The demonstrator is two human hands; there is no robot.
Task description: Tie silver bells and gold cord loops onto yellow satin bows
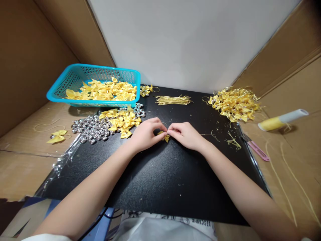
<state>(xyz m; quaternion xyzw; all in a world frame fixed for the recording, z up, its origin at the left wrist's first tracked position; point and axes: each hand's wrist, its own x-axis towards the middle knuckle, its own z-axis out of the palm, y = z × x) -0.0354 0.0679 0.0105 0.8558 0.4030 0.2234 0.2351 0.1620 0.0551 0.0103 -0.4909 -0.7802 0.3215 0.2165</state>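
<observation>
My left hand [150, 133] and my right hand [184, 134] meet over the middle of the black board, fingertips pinched close together. Between and just below them shows a small yellow ribbon bow [166, 137], partly hidden by the fingers. My left thumb and fingers close on the bow. The right fingertips press together at its edge; a thin cord [206, 134] shows beyond the right wrist, though whether it joins the bow I cannot tell. Left of my left hand lie loose yellow bows [122, 120] and a heap of silver bells or beads [91, 129].
A turquoise basket [94, 102] of yellow bows stands back left. Gold cords [173, 100] lie in a bundle at the back. Finished-looking bows with cords [234, 103] are piled back right, near pink-handled scissors [258, 150] and a yellow-and-grey tube [283, 119]. Cardboard walls flank the board.
</observation>
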